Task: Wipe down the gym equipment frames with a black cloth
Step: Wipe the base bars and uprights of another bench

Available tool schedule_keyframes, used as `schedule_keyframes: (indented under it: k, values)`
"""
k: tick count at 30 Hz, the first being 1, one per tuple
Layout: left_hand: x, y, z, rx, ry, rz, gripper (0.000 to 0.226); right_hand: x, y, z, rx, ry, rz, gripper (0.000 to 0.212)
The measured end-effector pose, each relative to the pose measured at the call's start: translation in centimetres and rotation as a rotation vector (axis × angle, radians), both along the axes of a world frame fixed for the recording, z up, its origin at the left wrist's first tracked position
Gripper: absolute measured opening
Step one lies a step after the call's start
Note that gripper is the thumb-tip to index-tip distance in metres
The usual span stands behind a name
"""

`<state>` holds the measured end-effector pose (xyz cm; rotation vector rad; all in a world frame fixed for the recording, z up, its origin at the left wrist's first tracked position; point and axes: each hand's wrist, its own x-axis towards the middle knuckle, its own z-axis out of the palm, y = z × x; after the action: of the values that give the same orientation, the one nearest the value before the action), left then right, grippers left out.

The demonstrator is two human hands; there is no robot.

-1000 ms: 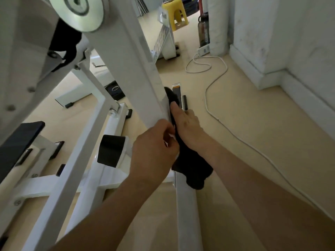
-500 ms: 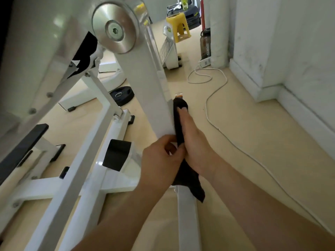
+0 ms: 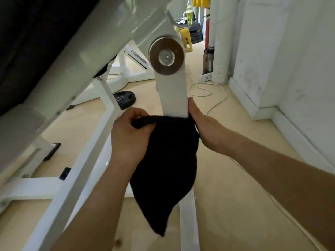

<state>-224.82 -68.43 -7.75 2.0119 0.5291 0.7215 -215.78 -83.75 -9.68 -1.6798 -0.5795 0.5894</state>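
wiping white upright below pivot disc | left hand grip pinches black cloth top edge | right hand grip clamps cloth's far end at upright's right edge | cloth stretched across near face, tail hanging | my guess: mid-task, upper section and other frames left

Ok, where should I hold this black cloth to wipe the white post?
Take the cloth by its top edge, left hand and right hand at opposite ends, coming from either side of the post. That edge stretches flat across the post's near face; the rest hangs limp.
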Motion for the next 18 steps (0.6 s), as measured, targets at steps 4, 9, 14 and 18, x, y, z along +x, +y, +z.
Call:
schedule_keyframes:
  k: [4, 9, 14, 18]
  values:
    - [2.1, -1.2, 0.3, 0.167, -0.121, 0.222, 0.013, 0.2, -0.3, 2.4, -0.040, -0.146, 0.137, 0.075]
    - [4.2, -1.9, 0.6, -0.222, -0.150, 0.177, 0.023, 1.1, 2.0, 1.4, 0.057, -0.206, -0.115, 0.082]
    - [3.4, -2.0, -1.0, -0.401, -0.097, 0.007, 0.041, -2.1, 2.3, -3.7, 0.206, -0.212, -0.361, 0.068]
    - [2.0, -2.0, -2.5, -0.428, 0.015, -0.072, 0.034, -3.4, 2.6, -4.2, 0.279, -0.195, -0.422, 0.052]
